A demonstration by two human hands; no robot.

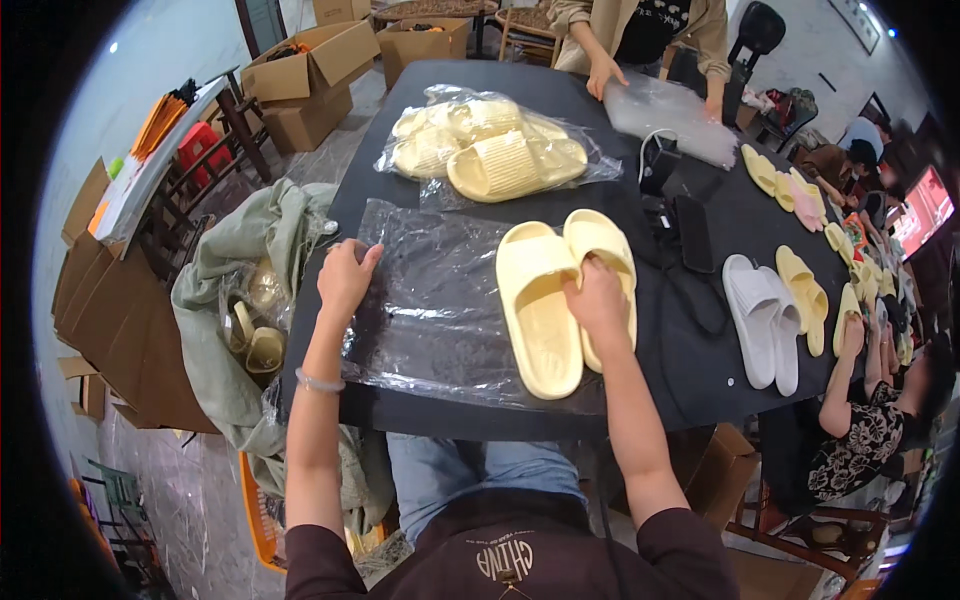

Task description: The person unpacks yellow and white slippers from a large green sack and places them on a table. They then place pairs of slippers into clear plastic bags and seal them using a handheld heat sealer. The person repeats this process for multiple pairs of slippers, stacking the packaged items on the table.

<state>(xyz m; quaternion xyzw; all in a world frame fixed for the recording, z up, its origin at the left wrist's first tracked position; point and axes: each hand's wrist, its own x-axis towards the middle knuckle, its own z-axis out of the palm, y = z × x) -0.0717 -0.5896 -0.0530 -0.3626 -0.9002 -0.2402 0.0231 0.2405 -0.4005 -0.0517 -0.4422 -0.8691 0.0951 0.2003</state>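
Note:
A pair of pale yellow slide slippers (pixel 540 310) lies side by side on a flat clear plastic bag (pixel 430 300) in front of me. My right hand (pixel 600 305) grips the right-hand slipper at its strap, fingertips tucked under the opening. At the bag's left edge rests my left hand (pixel 346 280), its thumb standing apart from the fingers and nothing visible in it. Part of its fingers is turned away from view. Beyond the bag, several yellow slippers in clear plastic (pixel 510 150) sit in a heap.
Grey slippers (pixel 762 315), more yellow slippers (pixel 802 295) and a black device with cables (pixel 692 232) occupy the right side of the black table (pixel 660 385). A co-worker's hands (pixel 605 75) hold plastic bags (pixel 670 115) opposite. A green sack (pixel 235 250) stands left; cardboard boxes (pixel 300 110) are behind.

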